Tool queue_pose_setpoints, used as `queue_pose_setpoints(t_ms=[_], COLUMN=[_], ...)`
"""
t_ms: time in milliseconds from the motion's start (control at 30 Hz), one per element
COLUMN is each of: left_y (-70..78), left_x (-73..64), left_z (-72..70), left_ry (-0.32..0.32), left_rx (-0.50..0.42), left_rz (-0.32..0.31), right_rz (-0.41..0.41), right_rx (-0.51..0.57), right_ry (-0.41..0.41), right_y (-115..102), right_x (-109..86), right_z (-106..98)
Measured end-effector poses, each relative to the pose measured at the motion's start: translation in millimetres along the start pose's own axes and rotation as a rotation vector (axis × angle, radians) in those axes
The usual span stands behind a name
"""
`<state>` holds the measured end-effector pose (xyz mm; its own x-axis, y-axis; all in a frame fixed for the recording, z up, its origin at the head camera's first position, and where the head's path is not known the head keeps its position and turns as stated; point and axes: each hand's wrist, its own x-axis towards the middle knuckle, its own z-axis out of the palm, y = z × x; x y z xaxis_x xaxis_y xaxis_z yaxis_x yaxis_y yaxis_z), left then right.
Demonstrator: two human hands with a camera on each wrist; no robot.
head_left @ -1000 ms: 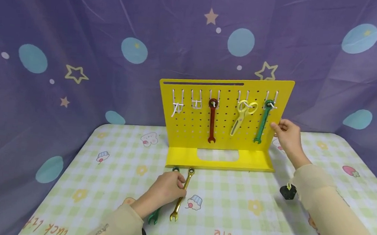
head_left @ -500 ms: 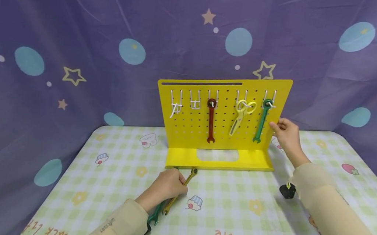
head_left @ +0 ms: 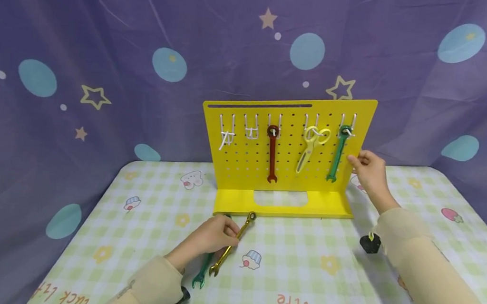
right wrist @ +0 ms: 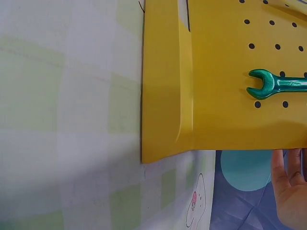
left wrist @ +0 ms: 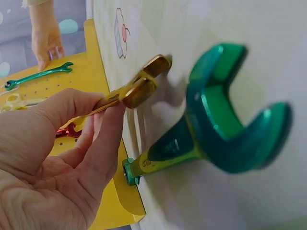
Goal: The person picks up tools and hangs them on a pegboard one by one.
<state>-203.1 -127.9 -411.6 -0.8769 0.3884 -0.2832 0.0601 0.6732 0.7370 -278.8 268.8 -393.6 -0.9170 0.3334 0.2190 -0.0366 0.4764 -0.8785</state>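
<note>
My left hand [head_left: 213,235] pinches a gold combination wrench [head_left: 231,247] mid-shaft between thumb and fingers. In the left wrist view, the gold wrench's open end [left wrist: 144,84] points toward the camera. Beside and partly under that hand, a green wrench [head_left: 201,275] lies on the table, its upper shaft hidden in the head view. My right hand [head_left: 370,174] holds the right edge of a yellow pegboard [head_left: 289,167], thumb at the front. From its hooks hang a red wrench [head_left: 272,156], pale yellow scissors [head_left: 310,145] and another green wrench [head_left: 337,154].
Two white hooks [head_left: 251,131] at the pegboard's left bear nothing. The board's base stands on a checked tablecloth [head_left: 294,266]. A purple curtain [head_left: 235,41] closes off the back. A small black object [head_left: 370,244] hangs by the right sleeve.
My left hand has pinched the gold wrench and turned it, its open end swinging left toward the green wrench and its ring end shifting right. My right hand stays at the board's edge.
</note>
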Motion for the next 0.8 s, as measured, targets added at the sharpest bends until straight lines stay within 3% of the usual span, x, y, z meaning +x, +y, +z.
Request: queue_pose_setpoints(t_ms=[233,667,800], left_y=[-3.0,8.3,11.1], left_x=[-3.1,1.3,2.9], left_z=[-3.2,-9.9,-10.5], left_ry=[0.035,0.123,0.161], left_rx=[-0.113,-0.254,-0.296], left_rz=[0.033,0.134,0.121], right_rz=[0.002,0.031,0.026], right_rx=[0.002,-0.007,0.001], right_ry=[0.01,0.008,0.007], right_y=[0.4,0.9,-0.4], right_x=[-0.6,-1.1,-0.9], right_z=[2.0,0.1,0.5])
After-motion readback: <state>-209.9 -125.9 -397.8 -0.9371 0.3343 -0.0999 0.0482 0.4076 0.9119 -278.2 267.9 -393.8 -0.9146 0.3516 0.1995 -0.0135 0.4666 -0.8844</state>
